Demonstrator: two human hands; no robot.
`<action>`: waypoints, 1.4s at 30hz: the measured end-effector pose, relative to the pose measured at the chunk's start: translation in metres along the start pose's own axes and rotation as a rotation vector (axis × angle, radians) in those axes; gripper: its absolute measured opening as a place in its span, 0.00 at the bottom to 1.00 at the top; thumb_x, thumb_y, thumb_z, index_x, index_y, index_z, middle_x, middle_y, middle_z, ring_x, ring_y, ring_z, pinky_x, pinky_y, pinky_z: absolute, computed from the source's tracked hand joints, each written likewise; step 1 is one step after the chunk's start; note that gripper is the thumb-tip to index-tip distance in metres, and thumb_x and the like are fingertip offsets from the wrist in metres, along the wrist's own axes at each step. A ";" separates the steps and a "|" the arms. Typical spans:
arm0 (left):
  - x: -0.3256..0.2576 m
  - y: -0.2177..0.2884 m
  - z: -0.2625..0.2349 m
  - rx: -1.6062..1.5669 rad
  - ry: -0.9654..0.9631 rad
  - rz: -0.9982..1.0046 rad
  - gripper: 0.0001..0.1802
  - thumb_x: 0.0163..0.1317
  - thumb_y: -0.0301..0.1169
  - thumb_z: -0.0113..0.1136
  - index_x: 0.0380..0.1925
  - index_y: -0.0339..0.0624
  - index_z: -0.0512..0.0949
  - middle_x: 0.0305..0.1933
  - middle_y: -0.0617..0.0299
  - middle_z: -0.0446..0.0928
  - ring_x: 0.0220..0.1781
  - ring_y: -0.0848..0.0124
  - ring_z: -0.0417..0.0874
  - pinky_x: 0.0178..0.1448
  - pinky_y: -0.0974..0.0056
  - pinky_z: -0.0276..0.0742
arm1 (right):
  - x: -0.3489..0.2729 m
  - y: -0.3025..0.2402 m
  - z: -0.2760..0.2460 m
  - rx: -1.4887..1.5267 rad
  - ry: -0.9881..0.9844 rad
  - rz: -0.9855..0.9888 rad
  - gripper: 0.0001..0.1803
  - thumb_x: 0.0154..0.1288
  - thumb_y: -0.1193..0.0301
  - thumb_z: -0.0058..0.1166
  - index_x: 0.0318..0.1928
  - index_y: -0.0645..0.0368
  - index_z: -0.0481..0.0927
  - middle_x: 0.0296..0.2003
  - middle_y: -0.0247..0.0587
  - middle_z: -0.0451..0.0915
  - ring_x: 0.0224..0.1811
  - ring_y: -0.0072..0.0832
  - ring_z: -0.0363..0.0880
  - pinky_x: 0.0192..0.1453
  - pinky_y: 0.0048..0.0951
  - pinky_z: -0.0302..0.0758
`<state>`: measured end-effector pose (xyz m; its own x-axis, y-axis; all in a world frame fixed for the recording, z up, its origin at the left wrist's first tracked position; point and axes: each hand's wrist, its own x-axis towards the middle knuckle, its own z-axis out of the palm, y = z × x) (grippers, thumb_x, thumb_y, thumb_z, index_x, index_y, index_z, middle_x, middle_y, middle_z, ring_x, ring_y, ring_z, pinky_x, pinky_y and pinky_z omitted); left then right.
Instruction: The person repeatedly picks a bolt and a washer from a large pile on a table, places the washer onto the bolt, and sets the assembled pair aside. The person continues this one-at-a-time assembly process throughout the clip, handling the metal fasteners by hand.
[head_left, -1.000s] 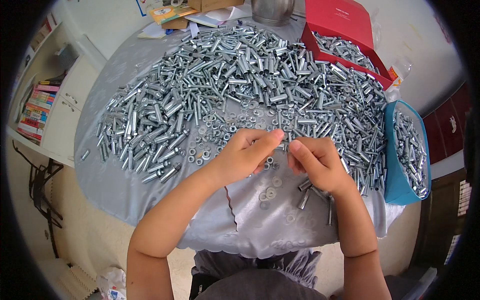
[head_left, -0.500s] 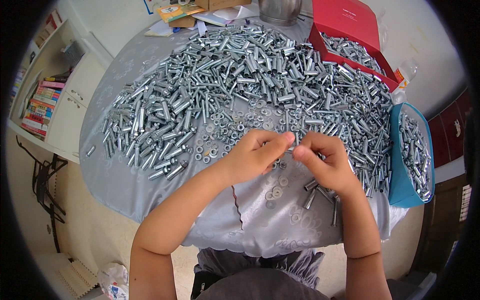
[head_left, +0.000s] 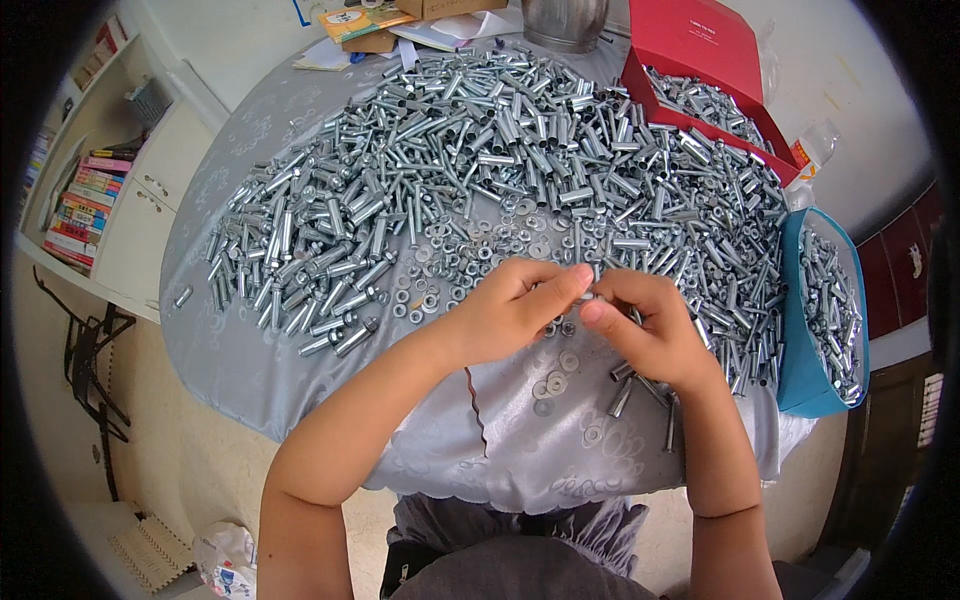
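Both hands sit a little lower and closer together than a moment ago, fingertips now meeting over the middle of the round worktop [head_left: 250, 360] draped in pale grey patterned cloth. Left hand [head_left: 510, 315] comes in from seven o'clock, its thumb and forefinger pinched in a narrow grip on a small silver metal fastener piece [head_left: 592, 296]; right hand [head_left: 650, 330] comes up from five o'clock and closes its own tight grip on the same piece, which is mostly hidden between the fingertips, so its exact shape cannot be told. Just below the hands, toward six o'clock, lie a few loose flat silver washers [head_left: 555, 380] and several short silver bolts [head_left: 625, 395]. From nine o'clock round to two o'clock spreads a wide heap of shiny silver metal sleeves and bolts [head_left: 480, 170]. At one o'clock stands an open red cardboard box [head_left: 700, 50] holding more fasteners, and at three o'clock a blue plastic tub [head_left: 800, 370] filled likewise, at the worktop's edge.
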<state>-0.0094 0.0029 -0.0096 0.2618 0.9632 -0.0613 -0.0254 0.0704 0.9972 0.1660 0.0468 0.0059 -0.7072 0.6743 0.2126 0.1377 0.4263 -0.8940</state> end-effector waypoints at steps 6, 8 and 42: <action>-0.002 -0.001 0.003 0.035 0.006 0.056 0.22 0.64 0.44 0.46 0.24 0.36 0.75 0.17 0.73 0.64 0.21 0.84 0.61 0.24 0.74 0.58 | -0.003 -0.001 -0.007 0.122 -0.079 0.289 0.19 0.63 0.62 0.48 0.20 0.63 0.73 0.14 0.29 0.66 0.17 0.15 0.59 0.20 0.20 0.58; 0.000 -0.003 0.000 -0.010 -0.004 -0.017 0.21 0.64 0.43 0.46 0.26 0.36 0.75 0.17 0.73 0.63 0.21 0.83 0.61 0.24 0.74 0.58 | -0.002 -0.001 -0.003 0.011 -0.012 0.134 0.21 0.64 0.60 0.46 0.19 0.64 0.73 0.14 0.29 0.66 0.17 0.15 0.59 0.20 0.20 0.59; -0.004 0.007 0.002 0.028 0.068 0.050 0.25 0.63 0.49 0.45 0.27 0.36 0.74 0.18 0.70 0.66 0.21 0.81 0.66 0.25 0.73 0.62 | 0.000 0.006 0.002 0.493 -0.024 0.331 0.25 0.67 0.57 0.39 0.17 0.59 0.68 0.13 0.29 0.63 0.16 0.16 0.58 0.22 0.19 0.55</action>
<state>-0.0087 -0.0012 -0.0021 0.1952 0.9807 -0.0137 -0.0091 0.0157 0.9998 0.1653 0.0478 -0.0002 -0.6980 0.7071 -0.1129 0.0195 -0.1389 -0.9901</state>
